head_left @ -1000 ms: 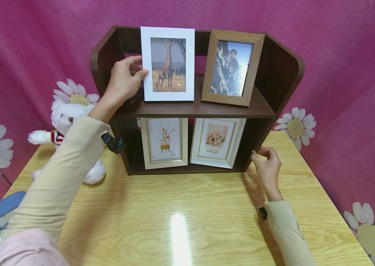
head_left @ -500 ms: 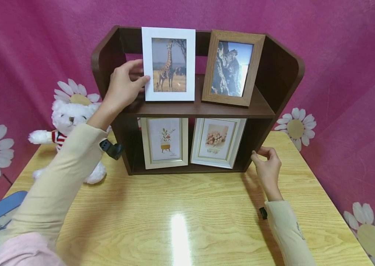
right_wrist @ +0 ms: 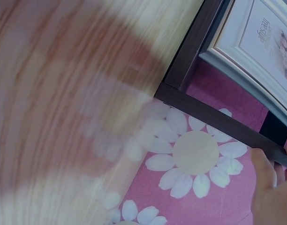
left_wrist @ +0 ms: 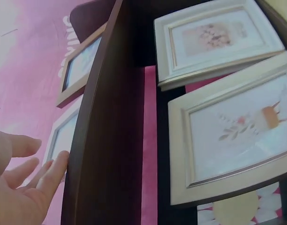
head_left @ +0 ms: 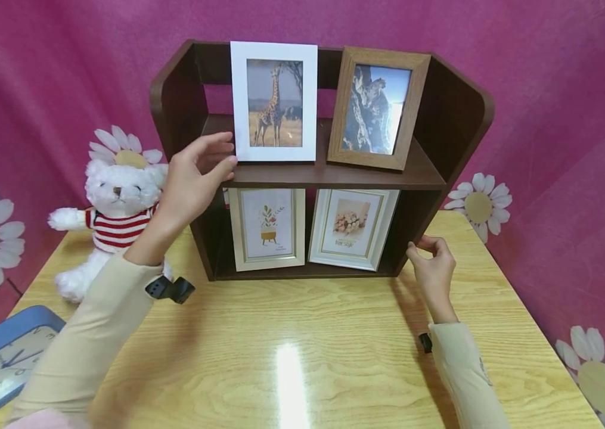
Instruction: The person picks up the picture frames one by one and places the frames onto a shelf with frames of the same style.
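A white photo frame (head_left: pixel 274 154) with a giraffe picture stands upright on the upper level of a dark brown shelf (head_left: pixel 334 174). My left hand (head_left: pixel 192 179) is beside its lower left corner, fingers relaxed and apart; whether the tips touch the frame or shelf edge I cannot tell. In the left wrist view, the fingers (left_wrist: pixel 53 176) reach along the board's front edge. Down at the shelf's right side panel, my right hand (head_left: pixel 433 268) holds the panel's edge with thumb and bent fingers. A brown wooden frame (head_left: pixel 415 107) leans beside the giraffe picture.
Two pale frames stand below: a flowerpot print (head_left: pixel 267 229) and a flower print (head_left: pixel 350 229). Left of the shelf sits a white teddy bear (head_left: pixel 120 190) in a striped shirt. A blue-rimmed clock (head_left: pixel 23 319) lies front left on the wooden table (head_left: pixel 334 333).
My left hand has slid down from the middle of the giraffe frame's left side to its lower corner, loosening its hold. The right hand has stayed at the side panel.
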Demonstrator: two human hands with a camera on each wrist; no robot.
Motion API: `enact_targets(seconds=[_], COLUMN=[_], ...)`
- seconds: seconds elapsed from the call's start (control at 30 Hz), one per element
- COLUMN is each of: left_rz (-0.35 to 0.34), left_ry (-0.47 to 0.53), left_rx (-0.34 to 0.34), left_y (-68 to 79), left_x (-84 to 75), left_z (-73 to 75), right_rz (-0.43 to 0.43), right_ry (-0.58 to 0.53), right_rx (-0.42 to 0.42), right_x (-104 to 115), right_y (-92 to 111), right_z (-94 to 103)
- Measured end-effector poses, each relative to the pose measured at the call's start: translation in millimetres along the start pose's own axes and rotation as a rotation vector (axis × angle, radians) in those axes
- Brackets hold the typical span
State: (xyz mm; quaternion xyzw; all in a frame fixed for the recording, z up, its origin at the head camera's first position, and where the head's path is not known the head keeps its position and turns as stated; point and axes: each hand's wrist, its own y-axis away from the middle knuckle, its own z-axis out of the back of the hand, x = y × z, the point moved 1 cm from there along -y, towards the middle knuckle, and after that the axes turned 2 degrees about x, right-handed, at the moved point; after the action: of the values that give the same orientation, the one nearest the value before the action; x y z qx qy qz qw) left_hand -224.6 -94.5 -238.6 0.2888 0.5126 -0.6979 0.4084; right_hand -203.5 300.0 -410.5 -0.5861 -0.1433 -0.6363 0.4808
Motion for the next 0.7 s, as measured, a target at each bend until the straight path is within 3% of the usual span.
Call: enact_targets(seconds=[0.17, 0.43, 0.7], left_rz=[-0.030, 0.061, 0.119], left_ry=[0.063, 0.149, 0.124], left_rx=[-0.018, 0.007, -0.020], left_y=[23.5, 58.5, 83.2], left_x=[5.1, 28.1, 50.4], left_z=[0.4, 1.0, 12.4], right_rz=[0.000, -0.031, -0.076], right_ry=[-0.006, -0.023, -0.033], right_rx=[0.012, 0.040, 0.085], right_x=[1.3, 0.7, 0.0], right_y=[-0.8, -5.1, -4.9], right_z=[2.0, 7.3, 14.6])
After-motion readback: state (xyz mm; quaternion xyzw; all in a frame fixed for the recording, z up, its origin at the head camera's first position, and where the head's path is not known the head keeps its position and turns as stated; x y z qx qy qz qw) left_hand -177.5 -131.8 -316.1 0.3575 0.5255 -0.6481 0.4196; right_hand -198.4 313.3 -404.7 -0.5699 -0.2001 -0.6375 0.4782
